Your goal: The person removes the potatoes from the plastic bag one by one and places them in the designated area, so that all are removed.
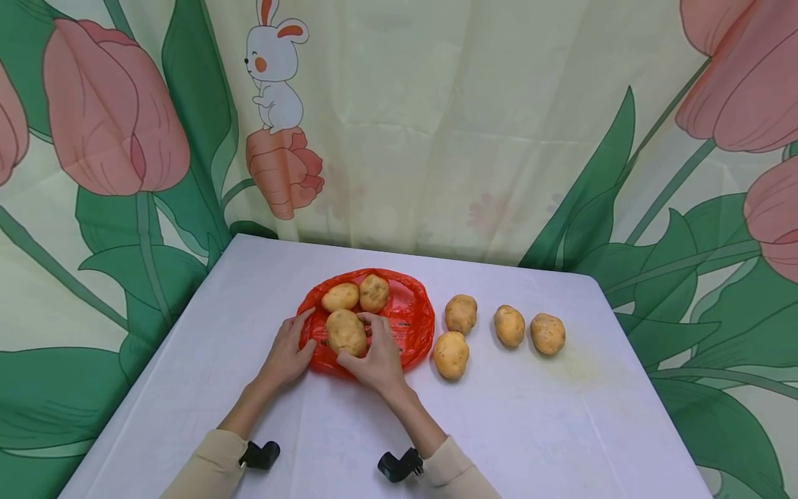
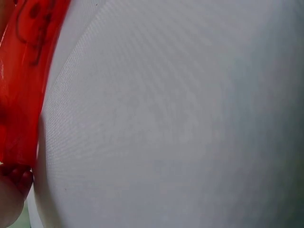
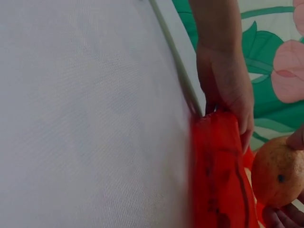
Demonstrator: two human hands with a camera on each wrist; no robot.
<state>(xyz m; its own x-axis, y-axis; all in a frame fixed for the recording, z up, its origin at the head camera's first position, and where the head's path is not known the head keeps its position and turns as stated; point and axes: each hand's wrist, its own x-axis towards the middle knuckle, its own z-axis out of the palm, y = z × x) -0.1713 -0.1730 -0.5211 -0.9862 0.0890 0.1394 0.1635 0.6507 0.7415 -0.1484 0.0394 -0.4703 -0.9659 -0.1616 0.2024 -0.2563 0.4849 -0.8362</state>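
Note:
A red plastic bag point(image 1: 416, 315) lies spread in a round shape on the table, its rim raised. My right hand point(image 1: 382, 360) grips a large potato point(image 1: 346, 333) over the near left part of the bag, thumb on the near side and fingers on the far side. Behind it, an oval potato point(image 1: 340, 296) and a rounder potato point(image 1: 374, 293) rest inside the bag. At the bag's left rim, my left hand point(image 1: 288, 352) holds the edge between thumb and fingers. The right wrist view shows this left hand point(image 3: 230, 88) on the red plastic.
Right of the bag, two potatoes point(image 1: 460, 314) sit close together, the nearer one beside the rim. Farther right lie another potato point(image 1: 509, 326) and a rounder one point(image 1: 548, 334). A white cloth covers the table point(image 1: 511, 430). Behind it hangs a printed curtain point(image 1: 424, 138).

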